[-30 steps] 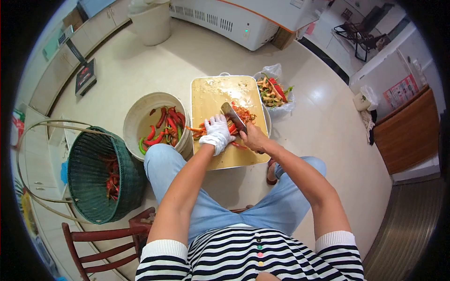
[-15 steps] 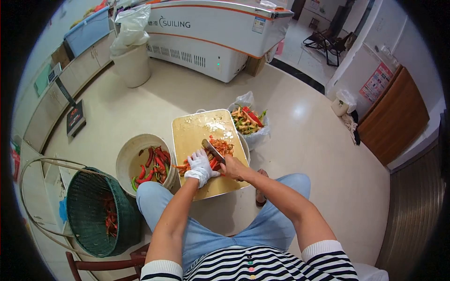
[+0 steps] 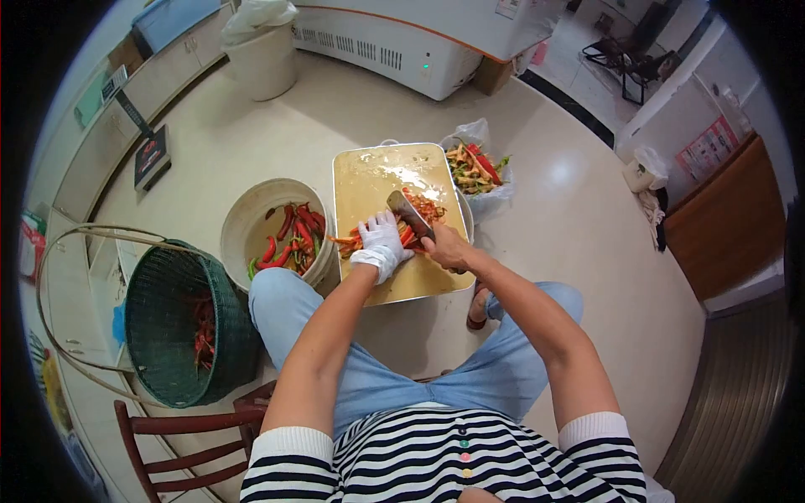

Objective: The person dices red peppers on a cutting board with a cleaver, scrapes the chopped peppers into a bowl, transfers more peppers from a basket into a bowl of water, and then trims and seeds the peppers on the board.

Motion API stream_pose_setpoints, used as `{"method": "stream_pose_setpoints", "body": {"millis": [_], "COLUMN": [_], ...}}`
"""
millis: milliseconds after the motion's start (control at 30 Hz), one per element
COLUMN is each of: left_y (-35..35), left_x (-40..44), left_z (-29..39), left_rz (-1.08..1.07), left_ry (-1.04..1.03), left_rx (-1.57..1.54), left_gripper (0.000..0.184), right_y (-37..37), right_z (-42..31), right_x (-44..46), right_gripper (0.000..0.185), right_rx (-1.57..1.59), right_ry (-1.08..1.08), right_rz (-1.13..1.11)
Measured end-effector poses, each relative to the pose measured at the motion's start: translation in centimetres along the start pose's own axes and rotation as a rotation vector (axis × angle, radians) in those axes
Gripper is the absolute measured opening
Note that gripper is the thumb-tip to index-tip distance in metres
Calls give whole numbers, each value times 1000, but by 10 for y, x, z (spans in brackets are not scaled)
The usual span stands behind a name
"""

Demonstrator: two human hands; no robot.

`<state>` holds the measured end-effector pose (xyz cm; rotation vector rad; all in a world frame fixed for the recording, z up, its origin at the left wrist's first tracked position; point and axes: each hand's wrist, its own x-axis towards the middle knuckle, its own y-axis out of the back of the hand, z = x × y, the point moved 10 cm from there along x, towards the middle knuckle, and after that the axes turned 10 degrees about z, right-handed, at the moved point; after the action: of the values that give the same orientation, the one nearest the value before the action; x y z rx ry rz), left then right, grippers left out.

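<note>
Now knife (image 3: 411, 216) and left hand (image 3: 381, 241) work side by side

And right at the centre, it's all on the tan cutting board (image 3: 362, 178), set between the person's knees! Look at that left hand, white-gloved, palm down over a bundle of red peppers (image 3: 345, 246), fingers a little spread; how tightly it grips underneath, I can't tell. Just beside it, the bare right hand (image 3: 451, 249) is wrapped firmly round the knife's handle, the broad blade slanting up and away to the left, close by the gloved fingers. The two hands are near each other but not clasped. Past the blade, on its far right side, there's a scatter of chopped pieces (image 3: 429, 204), red and pale, and wet bits glisten along the board's far end.

Over to the left, just beside the board, stands a whitish bucket (image 3: 241, 211), with whole peppers (image 3: 289, 239) inside, mostly red with a flash of green. Farther left, the tall green basket (image 3: 239, 339) leans by the red chair (image 3: 184, 425), more red peppers (image 3: 204, 329) deep within. And up at the board's far right corner, a clear plastic bag (image 3: 496, 198) brims with pepper trimmings (image 3: 472, 168), pale, green and red, with one bright red strip on top!
</note>
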<state>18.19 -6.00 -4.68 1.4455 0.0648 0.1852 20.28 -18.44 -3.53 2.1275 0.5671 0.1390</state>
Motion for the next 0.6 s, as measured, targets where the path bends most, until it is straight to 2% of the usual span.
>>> {"method": "stream_pose_setpoints", "body": {"millis": [100, 167, 333, 400, 467, 600], "left_y": [-5, -9, -11, -11, -11, -6], "left_x": [3, 1, 5, 4, 4, 2], "left_z": [-3, -5, -6, -6, -6, -6], "left_rz": [0, -19, -43, -49, -33, -44], "left_ry": [19, 33, 49, 52, 68, 67], "left_rx": [-12, -17, -41, -48, -69, -83], "left_gripper": [102, 101, 105, 107, 117, 124], "right_y": [16, 27, 48, 53, 44, 26], "right_z": [-5, -3, -5, -13, -9, -13], "right_x": [-5, -17, -35, -42, -50, -58], "right_gripper": [29, 29, 30, 30, 30, 30], "right_rx": [28, 118, 78, -76, -39, 23], "right_ry": [28, -99, -29, 181, 133, 55], "right_rz": [7, -25, -10, 147, 150, 198]}}
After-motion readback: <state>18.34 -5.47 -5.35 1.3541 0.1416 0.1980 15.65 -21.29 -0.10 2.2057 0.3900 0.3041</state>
